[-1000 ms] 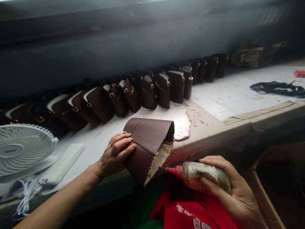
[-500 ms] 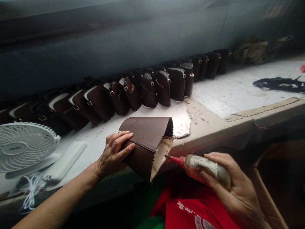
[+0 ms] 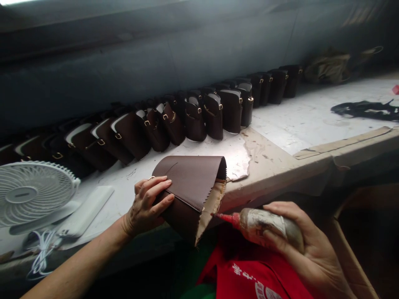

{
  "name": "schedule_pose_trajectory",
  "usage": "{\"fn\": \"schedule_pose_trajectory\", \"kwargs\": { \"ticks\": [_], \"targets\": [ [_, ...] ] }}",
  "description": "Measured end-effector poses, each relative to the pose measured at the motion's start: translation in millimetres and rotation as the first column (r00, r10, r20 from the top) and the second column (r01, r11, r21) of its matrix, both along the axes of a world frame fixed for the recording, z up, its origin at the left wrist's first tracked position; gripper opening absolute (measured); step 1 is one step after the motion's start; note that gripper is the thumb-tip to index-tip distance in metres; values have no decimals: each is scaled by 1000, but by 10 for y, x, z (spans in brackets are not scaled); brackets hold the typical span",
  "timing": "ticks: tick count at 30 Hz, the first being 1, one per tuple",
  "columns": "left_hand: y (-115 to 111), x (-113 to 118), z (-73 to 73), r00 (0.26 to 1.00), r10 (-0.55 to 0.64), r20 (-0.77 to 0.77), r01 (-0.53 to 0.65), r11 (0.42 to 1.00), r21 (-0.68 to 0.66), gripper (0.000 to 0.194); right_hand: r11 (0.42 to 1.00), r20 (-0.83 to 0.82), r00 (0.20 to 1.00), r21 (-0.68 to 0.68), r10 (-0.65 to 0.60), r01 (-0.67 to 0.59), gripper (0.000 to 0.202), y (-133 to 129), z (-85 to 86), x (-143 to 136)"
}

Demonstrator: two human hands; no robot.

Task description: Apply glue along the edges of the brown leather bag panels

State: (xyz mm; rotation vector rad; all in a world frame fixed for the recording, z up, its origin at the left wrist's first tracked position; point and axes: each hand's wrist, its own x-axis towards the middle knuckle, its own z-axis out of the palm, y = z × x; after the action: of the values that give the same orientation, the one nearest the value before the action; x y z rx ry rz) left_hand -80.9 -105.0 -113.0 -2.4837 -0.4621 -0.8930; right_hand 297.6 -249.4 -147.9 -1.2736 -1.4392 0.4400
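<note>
My left hand [image 3: 151, 201] grips a brown leather boot shaft [image 3: 190, 178], its fingers spread over the top face and the thumb out of sight beneath. The piece lies on its side at the table's front edge, its zigzag-cut end towards the right. Inside that end a tan lining [image 3: 208, 209] shows, with frayed edges. In my right hand [image 3: 305, 245] is a glue bottle [image 3: 264, 226] with a worn label, held nearly level. Its red nozzle [image 3: 229, 219] points left, and the dark tip is at the lining's edge; whether it touches, I cannot tell.
Rows of brown leather pieces with gold buckles [image 3: 168, 124] stand along the back of the worktable [image 3: 274, 153]. On the left are a white fan [image 3: 34, 193], a white box [image 3: 89, 209] and a coiled cable [image 3: 40, 253]. A black item [image 3: 363, 110] lies at right.
The nozzle tip has moved slightly down and left along the lining's edge. The leather piece and my left hand have shifted a little left and down.
</note>
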Motion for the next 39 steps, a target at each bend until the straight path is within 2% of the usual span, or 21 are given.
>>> {"fn": "schedule_pose_trajectory", "kwargs": {
  "ticks": [2,7,12,16,20,22,26,28,33,37,39],
  "targets": [
    [-4,-7,-3,1000,4,12,-4,1000,-10,52,999,-31,999,-8,35,-35,26,-43,37,-19],
    [-16,-24,-3,1000,0,21,0,1000,-22,55,999,-19,998,-13,-53,53,27,-111,92,-62],
    [-46,-27,14,1000,21,16,-21,1000,14,53,998,-20,998,-30,60,-61,27,-172,116,-84],
    [-79,-10,19,1000,19,19,-20,999,43,52,998,18,998,17,-53,53,31,-158,105,-86],
    [-104,-3,-7,999,31,32,-32,999,42,45,997,30,997,-22,76,-75,29,-158,113,-81],
    [-110,-6,-28,998,45,49,-47,998,37,43,995,20,995,-20,95,-95,29,-144,107,-83],
    [-100,-8,-56,996,31,82,-33,999,24,43,997,48,997,54,-56,53,31,-72,75,-86],
    [-87,-8,-57,997,1,74,-2,1000,14,46,996,65,994,44,-84,81,30,-62,79,-85],
    [-68,-8,-46,998,-28,53,26,999,39,42,997,21,997,-17,77,-76,27,-148,133,-89],
    [-73,-8,-53,998,-28,59,26,999,43,41,1000,27,1000,12,5,-5,30,-187,147,-109],
    [-76,-15,-65,998,-22,65,19,999,41,43,1000,39,999,0,13,-13,30,-203,166,-127]
  ]
}}
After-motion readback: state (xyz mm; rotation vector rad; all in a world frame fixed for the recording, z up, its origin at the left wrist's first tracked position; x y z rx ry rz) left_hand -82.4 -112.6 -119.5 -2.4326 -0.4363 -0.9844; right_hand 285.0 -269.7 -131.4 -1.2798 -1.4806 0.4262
